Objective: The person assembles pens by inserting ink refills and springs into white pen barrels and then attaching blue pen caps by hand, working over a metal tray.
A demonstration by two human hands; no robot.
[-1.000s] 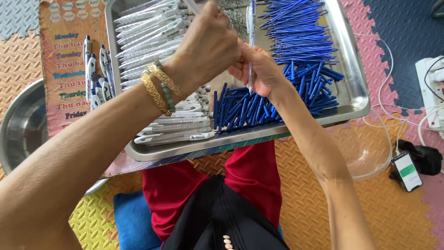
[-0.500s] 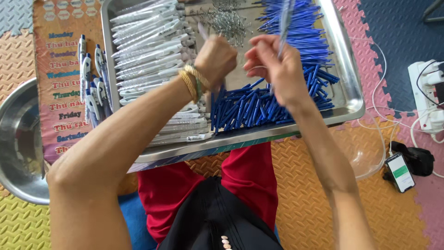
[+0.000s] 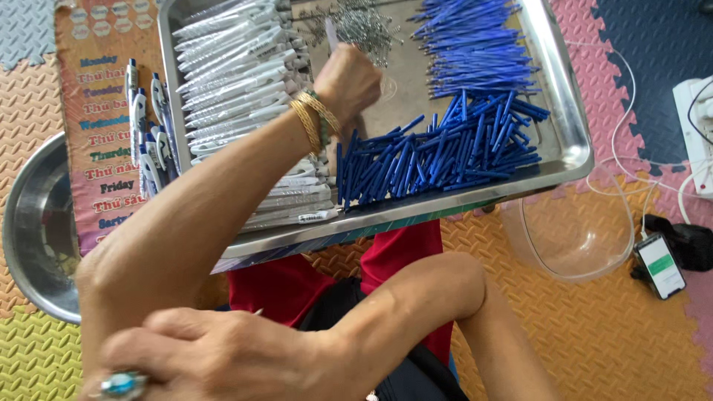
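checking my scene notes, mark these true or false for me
1. The left hand is over the metal tray. True.
2. The blue pen parts lie in the clear bowl. False: they lie in the tray.
3. Gold bangles sit on the left wrist. True.
4. The right hand reaches into the tray. False: it is low down by the left elbow, off the tray.
5. A phone lies right of the clear bowl. True.

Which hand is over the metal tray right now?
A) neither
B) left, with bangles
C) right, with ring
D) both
B: the left hand, in gold bangles, is fisted over the metal tray; the right hand, ringed, lies near the left elbow, off the tray.
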